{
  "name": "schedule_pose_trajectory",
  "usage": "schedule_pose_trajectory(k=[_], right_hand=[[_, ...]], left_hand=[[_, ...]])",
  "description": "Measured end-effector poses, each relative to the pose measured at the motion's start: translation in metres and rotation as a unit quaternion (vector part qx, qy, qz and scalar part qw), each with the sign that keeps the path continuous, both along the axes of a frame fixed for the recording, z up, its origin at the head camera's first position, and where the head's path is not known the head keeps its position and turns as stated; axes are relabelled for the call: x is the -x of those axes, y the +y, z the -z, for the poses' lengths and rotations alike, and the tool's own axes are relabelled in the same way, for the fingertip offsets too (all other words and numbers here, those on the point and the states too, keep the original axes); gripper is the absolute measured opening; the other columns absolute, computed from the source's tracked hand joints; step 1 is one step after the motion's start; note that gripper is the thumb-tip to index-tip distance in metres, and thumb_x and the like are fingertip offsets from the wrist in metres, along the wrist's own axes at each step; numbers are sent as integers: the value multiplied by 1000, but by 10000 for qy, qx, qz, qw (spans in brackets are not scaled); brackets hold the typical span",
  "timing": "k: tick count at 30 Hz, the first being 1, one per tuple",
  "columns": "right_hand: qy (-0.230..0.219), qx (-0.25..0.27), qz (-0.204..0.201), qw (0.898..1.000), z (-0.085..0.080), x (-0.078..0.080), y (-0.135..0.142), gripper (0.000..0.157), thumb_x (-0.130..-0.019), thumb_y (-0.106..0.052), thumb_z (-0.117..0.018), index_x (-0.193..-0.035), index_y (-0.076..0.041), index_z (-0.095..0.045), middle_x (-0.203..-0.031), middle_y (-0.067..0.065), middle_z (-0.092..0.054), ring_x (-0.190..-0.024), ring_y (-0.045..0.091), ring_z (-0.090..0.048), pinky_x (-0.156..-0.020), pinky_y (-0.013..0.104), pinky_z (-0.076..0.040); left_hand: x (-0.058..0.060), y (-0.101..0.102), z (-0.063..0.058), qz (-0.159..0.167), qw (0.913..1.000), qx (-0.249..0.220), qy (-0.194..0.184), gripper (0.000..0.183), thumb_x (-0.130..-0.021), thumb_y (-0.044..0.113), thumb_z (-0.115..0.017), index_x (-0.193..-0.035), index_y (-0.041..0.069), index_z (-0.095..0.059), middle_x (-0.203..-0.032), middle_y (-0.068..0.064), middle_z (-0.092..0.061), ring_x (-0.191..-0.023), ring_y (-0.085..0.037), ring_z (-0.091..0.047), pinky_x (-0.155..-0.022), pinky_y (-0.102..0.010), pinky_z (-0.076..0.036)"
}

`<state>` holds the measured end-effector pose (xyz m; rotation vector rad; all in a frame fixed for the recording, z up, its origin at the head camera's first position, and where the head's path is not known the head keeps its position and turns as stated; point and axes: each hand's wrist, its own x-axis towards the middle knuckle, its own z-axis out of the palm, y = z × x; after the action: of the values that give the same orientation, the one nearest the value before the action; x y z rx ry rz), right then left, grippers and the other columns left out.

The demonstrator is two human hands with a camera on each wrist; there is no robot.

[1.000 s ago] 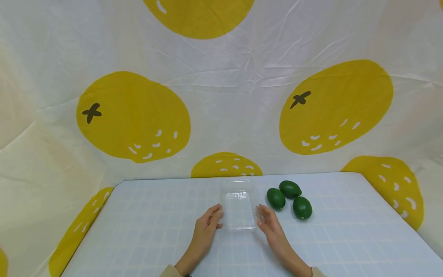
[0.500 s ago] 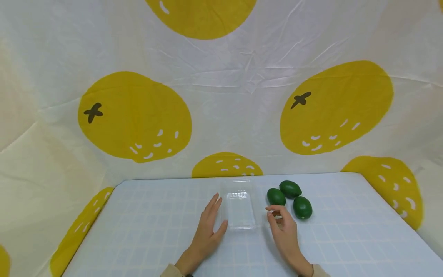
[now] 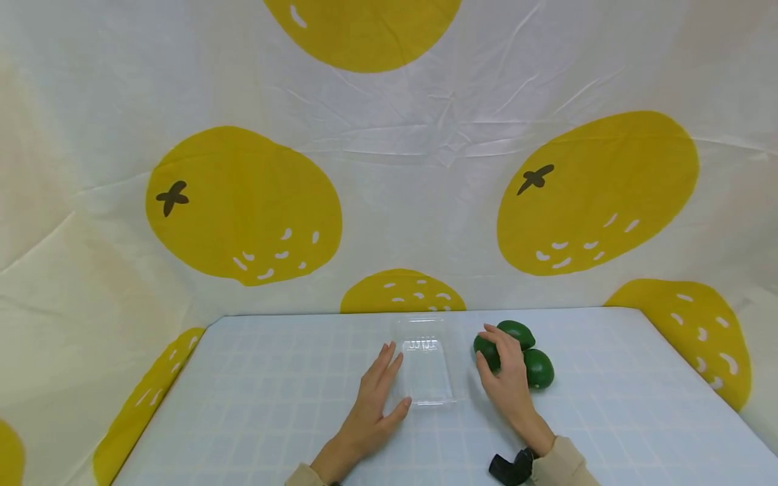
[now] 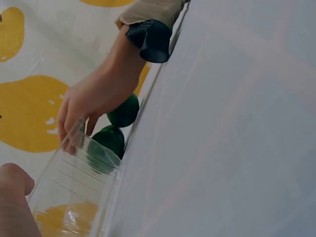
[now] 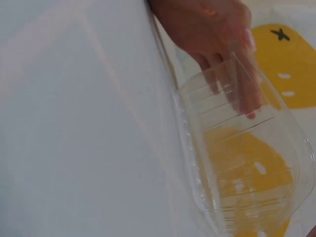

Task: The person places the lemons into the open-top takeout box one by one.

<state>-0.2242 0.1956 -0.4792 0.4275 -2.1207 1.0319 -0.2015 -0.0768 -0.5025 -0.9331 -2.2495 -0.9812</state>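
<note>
A clear plastic container (image 3: 428,378) lies on the table in front of me, its hollow facing up. My left hand (image 3: 375,405) rests along its left side, fingers straight and thumb spread at the near corner. To the right of the container, three dark green limes sit bunched together: a left lime (image 3: 485,348), a back lime (image 3: 519,333) and a right lime (image 3: 539,369). Over the left lime, my right hand (image 3: 509,381) reaches with loosely bent fingers, covering part of it. In the left wrist view, that hand's fingers hang beside the limes (image 4: 105,148), beyond the container wall (image 4: 81,173).
A pale blue checked cloth covers the table (image 3: 292,378). Behind it and at the sides hangs a white curtain (image 3: 419,202) printed with large yellow fruit. A black wrist device (image 3: 512,467) is on the right wrist, below a beige sleeve.
My right hand has left the container's right side and moved right and forward to the left lime. My left hand's fingers have straightened beside the container. The limes have stayed in place.
</note>
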Motion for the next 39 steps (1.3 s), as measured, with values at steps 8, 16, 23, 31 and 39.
schedule_pose_trajectory(k=[8,16,23,31,39], right_hand=[[-423,-427,18,9982,17,2,2,46,-79,0,-64,-124,0,-55,-143,20,-40,-130,42,-31,-100,58,-25],[-678,-520,24,9963,19,-2,0,48,-83,-3,-60,-131,0,-51,-146,21,-33,-131,43,-27,-97,63,-24],[-781,-693,-109,9945,19,-3,-1,55,-86,0,-57,-139,3,-40,-148,26,-27,-132,45,-23,-95,67,-24],[-895,-646,137,9938,17,-3,-1,63,-81,-6,-70,-137,0,-44,-140,19,-39,-125,40,-32,-95,57,-28],[-1327,-498,167,9898,13,-6,-1,63,-79,-14,-74,-136,-7,-47,-142,20,-38,-129,41,-33,-97,63,-30]], left_hand=[[1,1,2,12,10000,53,11,65,-89,30,-56,-144,5,-34,-153,-14,-23,-138,-38,-23,-108,-45,-21],[1,1,2,46,9999,147,-70,66,-89,30,-55,-147,9,-30,-154,-12,-22,-139,-36,-22,-108,-47,-21],[1,1,0,30,9998,143,-147,65,-90,31,-55,-145,6,-32,-155,-9,-21,-139,-35,-22,-106,-52,-24],[0,1,-2,28,9995,127,-294,65,-90,31,-55,-146,9,-31,-155,-8,-19,-140,-34,-22,-105,-54,-23],[1,1,-2,41,9995,115,-306,66,-90,30,-55,-147,12,-29,-155,-8,-19,-140,-34,-21,-106,-55,-24]])
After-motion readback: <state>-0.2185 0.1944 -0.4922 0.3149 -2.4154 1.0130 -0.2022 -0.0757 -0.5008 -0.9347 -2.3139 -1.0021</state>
